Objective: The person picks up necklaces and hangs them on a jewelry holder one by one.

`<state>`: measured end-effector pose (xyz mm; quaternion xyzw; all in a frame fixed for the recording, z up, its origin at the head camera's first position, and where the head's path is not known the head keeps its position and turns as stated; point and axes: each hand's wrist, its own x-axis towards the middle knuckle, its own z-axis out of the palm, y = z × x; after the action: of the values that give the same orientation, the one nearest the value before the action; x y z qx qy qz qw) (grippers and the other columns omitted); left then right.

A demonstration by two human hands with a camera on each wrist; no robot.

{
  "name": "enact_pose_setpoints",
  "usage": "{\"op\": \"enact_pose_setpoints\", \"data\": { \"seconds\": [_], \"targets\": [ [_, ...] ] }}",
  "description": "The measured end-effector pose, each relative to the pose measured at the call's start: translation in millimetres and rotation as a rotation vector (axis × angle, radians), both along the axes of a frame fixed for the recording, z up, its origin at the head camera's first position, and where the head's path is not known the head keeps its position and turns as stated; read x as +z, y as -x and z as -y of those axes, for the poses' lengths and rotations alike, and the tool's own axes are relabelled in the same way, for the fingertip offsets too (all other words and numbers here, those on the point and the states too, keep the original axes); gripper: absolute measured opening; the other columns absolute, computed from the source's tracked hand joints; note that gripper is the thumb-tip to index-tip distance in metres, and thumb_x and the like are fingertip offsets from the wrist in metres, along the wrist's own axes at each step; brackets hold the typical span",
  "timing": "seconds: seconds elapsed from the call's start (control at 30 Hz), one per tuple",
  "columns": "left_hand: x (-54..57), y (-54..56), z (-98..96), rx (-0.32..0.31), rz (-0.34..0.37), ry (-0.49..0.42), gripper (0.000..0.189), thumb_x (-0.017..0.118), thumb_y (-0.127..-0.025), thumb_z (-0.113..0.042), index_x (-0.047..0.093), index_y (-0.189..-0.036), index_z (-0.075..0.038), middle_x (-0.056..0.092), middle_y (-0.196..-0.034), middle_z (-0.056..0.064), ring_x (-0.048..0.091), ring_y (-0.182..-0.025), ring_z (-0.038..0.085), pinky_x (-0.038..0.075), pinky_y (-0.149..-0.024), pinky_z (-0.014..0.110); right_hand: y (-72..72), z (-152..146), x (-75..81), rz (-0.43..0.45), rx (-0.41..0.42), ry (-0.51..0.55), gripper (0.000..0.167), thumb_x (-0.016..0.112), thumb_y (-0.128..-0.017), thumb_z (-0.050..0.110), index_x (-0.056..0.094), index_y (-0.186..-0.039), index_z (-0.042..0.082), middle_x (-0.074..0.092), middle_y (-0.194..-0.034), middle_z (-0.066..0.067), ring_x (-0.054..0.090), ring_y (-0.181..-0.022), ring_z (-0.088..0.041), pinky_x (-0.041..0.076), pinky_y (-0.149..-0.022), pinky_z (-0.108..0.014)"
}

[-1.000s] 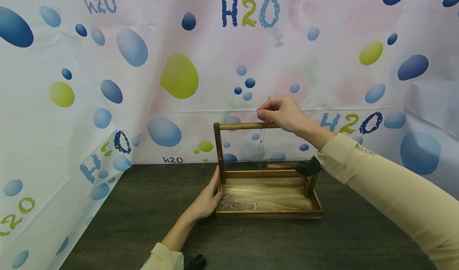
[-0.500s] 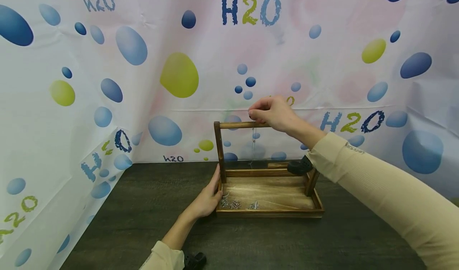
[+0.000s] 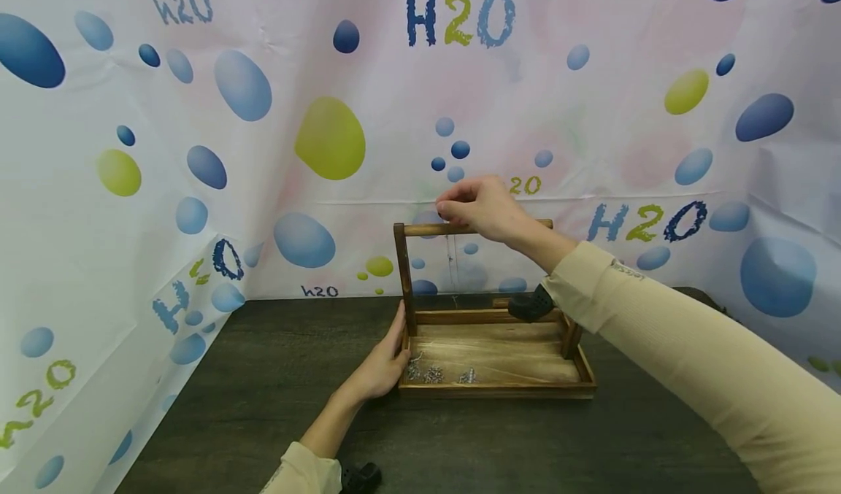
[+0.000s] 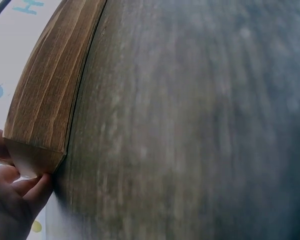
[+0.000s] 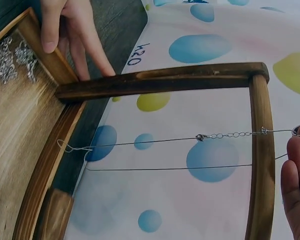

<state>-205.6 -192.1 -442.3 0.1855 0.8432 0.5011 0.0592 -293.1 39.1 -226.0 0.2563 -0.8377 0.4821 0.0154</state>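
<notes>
A brown wooden stand [image 3: 496, 391] has a shallow tray base, two posts and a top crossbar [image 3: 423, 229]. My left hand [image 3: 377, 366] grips the tray's left end, thumb over the rim and fingers along the outside. Above the crossbar, my right hand [image 3: 482, 206] pinches a thin silver chain necklace [image 5: 230, 135]. It hangs down toward the tray's back edge, with a clasp [image 5: 200, 137] partway along. In the right wrist view, one strand passes in front of the crossbar and the other is hidden behind it. The left wrist view shows left fingers [image 4: 37, 192] at the tray's corner.
Small heaps of silver chains [image 3: 434, 374] lie at the tray's front left, with another small silver pile [image 3: 467, 376] beside them. A wooden strip [image 5: 55, 215] sits behind the tray. Under the stand is a dark wood table [image 3: 263, 406], backed by a patterned curtain [image 3: 394, 114].
My right hand has slid left along the crossbar, carrying the hanging necklace with it. My left hand stays at the tray's left end.
</notes>
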Motion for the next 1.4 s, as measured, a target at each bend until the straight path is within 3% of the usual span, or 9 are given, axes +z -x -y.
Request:
{"op": "enact_pose_setpoints", "data": {
  "seconds": [0.03, 0.27, 0.5, 0.7, 0.87, 1.2, 1.4],
  "targets": [
    [-3.6, 2.7, 1.3, -0.004, 0.001, 0.009, 0.088, 0.042, -0.103, 0.009, -0.015, -0.16, -0.025, -0.012, -0.166, 0.009, 0.002, -0.151, 0.031, 0.014, -0.119, 0.052, 0.1, 2, 0.3, -0.002, 0.001, -0.002, 0.018, 0.068, -0.099, 0.018, 0.077, -0.106, 0.004, 0.073, -0.1, -0.014, 0.068, -0.084, -0.025, 0.056, -0.074, -0.036],
    [-1.3, 1.4, 1.6, -0.001, 0.017, 0.014, 0.088, 0.042, -0.103, 0.009, -0.015, -0.16, -0.026, -0.011, -0.166, 0.01, 0.001, -0.152, 0.032, 0.014, -0.119, 0.054, -2.5, 13, -0.3, 0.002, 0.032, 0.014, 0.016, 0.068, -0.099, 0.017, 0.076, -0.106, 0.005, 0.073, -0.099, -0.013, 0.068, -0.084, -0.026, 0.056, -0.078, -0.041],
    [-1.5, 2.7, 2.2, -0.009, 0.022, 0.008, 0.087, 0.041, -0.103, 0.009, -0.015, -0.161, -0.025, -0.011, -0.166, 0.011, 0.002, -0.152, 0.032, 0.015, -0.119, 0.053, -2.3, 21, -2.7, 0.034, 0.056, 0.035, 0.016, 0.067, -0.099, 0.018, 0.075, -0.107, 0.006, 0.074, -0.098, -0.011, 0.069, -0.084, -0.024, 0.057, -0.079, -0.036],
    [-1.5, 6.9, 2.8, -0.009, 0.008, 0.001, 0.086, 0.041, -0.103, 0.009, -0.014, -0.161, -0.024, -0.011, -0.167, 0.011, 0.004, -0.151, 0.034, 0.015, -0.118, 0.054, -0.6, 27, -3.8, 0.054, 0.061, 0.073, 0.016, 0.068, -0.099, 0.015, 0.075, -0.107, 0.004, 0.073, -0.096, -0.012, 0.067, -0.083, -0.026, 0.057, -0.084, -0.045],
    [-0.9, 9.9, 3.9, -0.008, 0.017, 0.006, 0.086, 0.041, -0.104, 0.008, -0.013, -0.161, -0.025, -0.011, -0.167, 0.01, 0.005, -0.151, 0.033, 0.015, -0.118, 0.054, 1.9, 32, -6.0, 0.052, 0.059, 0.084, 0.016, 0.068, -0.099, 0.014, 0.075, -0.107, 0.003, 0.073, -0.094, -0.012, 0.067, -0.083, -0.027, 0.057, -0.084, -0.045],
    [-0.6, 8.9, 4.2, -0.001, 0.017, -0.006, 0.086, 0.042, -0.103, 0.009, -0.012, -0.161, -0.024, -0.009, -0.167, 0.011, 0.006, -0.151, 0.035, 0.016, -0.118, 0.055, 0.8, 40, -10.0, 0.006, 0.078, 0.062, 0.018, 0.068, -0.099, 0.015, 0.075, -0.107, 0.001, 0.072, -0.09, -0.011, 0.065, -0.086, -0.036, 0.054, -0.069, -0.03],
    [-0.1, 7.7, 2.1, 0.013, 0.005, -0.004, 0.086, 0.043, -0.102, 0.01, -0.01, -0.162, -0.021, -0.007, -0.167, 0.012, 0.008, -0.151, 0.036, 0.018, -0.118, 0.055, -0.9, 44, -10.2, 0.013, 0.092, 0.067, 0.018, 0.067, -0.099, 0.015, 0.075, -0.108, 0.001, 0.073, -0.091, -0.011, 0.066, -0.085, -0.034, 0.055, -0.069, -0.03]
  ]
}}
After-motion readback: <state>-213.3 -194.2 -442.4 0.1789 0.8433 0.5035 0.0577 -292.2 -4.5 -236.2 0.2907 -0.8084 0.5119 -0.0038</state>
